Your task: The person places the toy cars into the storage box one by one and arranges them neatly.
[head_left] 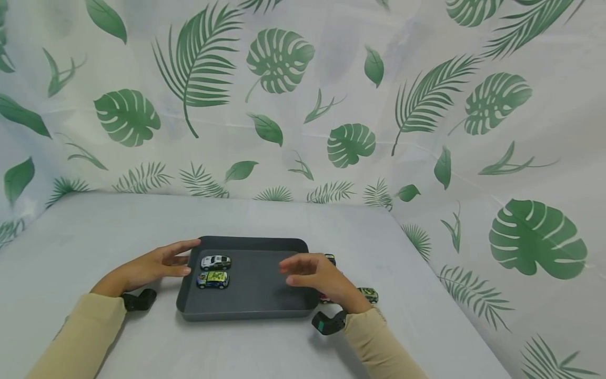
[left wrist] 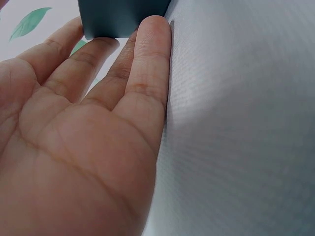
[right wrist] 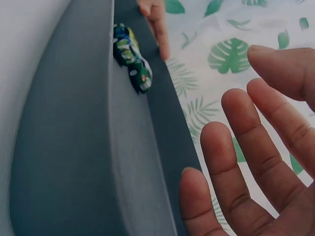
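Note:
A dark grey rectangular tray (head_left: 255, 284) lies on the white surface. In its left part sit a white-and-black toy car (head_left: 215, 262) and a yellow, green and blue toy car (head_left: 213, 279), side by side. My left hand (head_left: 150, 267) is at the tray's left side, its fingertips on the wall; the left wrist view has those fingers (left wrist: 153, 54) extended against the dark tray side (left wrist: 120, 17). Over the tray's right edge hovers my right hand (head_left: 322, 275), fingers loosely bent and thumb apart. Nothing is between its fingers in the right wrist view.
To the right of the tray, partly hidden behind my right hand and wrist, are more toy cars, among them a green-patterned car (head_left: 369, 295) and a dark car (head_left: 330, 258). A leaf-print cloth (head_left: 303, 116) hangs behind and along the right side.

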Demonstrator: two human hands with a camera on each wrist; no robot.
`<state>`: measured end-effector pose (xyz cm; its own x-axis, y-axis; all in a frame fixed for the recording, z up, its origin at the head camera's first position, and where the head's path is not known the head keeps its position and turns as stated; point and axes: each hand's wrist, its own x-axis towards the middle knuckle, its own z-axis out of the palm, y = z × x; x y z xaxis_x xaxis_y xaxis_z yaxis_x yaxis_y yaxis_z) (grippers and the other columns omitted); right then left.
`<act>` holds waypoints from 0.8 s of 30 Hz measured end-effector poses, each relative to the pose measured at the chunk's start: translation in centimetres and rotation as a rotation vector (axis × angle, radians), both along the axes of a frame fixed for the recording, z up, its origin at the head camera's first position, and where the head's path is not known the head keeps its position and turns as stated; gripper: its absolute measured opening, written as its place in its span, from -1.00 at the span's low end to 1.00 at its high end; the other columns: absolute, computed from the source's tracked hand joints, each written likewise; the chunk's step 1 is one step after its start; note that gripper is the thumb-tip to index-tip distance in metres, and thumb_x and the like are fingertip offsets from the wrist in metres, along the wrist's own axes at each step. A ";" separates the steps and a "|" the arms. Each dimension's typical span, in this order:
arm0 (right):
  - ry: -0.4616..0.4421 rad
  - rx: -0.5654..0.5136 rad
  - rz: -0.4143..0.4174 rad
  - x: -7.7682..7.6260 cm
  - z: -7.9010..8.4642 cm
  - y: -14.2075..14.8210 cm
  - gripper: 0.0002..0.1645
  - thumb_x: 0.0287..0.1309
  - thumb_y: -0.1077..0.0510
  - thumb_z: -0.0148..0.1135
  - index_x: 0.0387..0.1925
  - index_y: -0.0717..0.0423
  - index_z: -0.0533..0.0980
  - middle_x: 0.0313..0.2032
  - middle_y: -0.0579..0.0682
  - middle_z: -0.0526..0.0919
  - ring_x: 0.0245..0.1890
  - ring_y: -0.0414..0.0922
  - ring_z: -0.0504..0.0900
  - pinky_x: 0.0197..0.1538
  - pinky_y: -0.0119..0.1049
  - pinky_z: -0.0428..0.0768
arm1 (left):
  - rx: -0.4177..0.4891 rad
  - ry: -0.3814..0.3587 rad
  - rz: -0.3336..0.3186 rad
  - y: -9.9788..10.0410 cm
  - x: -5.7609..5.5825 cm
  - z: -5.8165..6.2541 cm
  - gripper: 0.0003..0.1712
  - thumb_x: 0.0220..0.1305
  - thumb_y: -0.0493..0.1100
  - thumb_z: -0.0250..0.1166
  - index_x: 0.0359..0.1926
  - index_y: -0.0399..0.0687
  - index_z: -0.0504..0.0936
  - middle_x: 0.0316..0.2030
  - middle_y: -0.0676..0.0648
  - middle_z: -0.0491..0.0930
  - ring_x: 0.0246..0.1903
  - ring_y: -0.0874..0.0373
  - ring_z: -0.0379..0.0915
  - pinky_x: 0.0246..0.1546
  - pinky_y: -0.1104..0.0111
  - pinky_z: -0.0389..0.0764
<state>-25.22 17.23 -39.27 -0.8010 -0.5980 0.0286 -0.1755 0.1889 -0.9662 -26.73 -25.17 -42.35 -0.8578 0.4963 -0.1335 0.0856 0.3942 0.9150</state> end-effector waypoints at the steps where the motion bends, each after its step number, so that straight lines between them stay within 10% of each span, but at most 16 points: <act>1: -0.003 0.000 0.001 0.0 0.0 0.1 -0.40 0.36 0.25 0.47 0.29 0.53 0.52 0.23 0.38 0.67 0.29 0.39 0.60 0.18 -0.21 0.70 | 0.003 -0.002 -0.001 0.0 0.0 0.0 0.00 0.54 -0.10 0.39 0.73 -0.24 0.01 0.68 -0.48 -0.13 0.57 -0.60 0.00 0.41 -0.32 0.37; 24: 0.093 0.045 -0.081 0.9 1.3 3.6 -0.46 0.39 0.18 0.44 0.27 0.43 0.59 0.18 0.39 0.69 0.18 0.25 0.67 0.11 -0.24 0.71 | 0.030 0.005 -0.005 -0.2 0.0 -0.3 -0.03 0.54 -0.12 0.38 0.73 -0.23 0.04 0.67 -0.49 -0.10 0.57 -0.58 0.02 0.41 -0.29 0.40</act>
<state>-24.29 20.82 -38.02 -0.8420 -0.5335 0.0795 -0.2465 0.2494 -0.9365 -26.70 -25.41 -42.60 -0.8560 0.5040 -0.1148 0.0916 0.3665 0.9259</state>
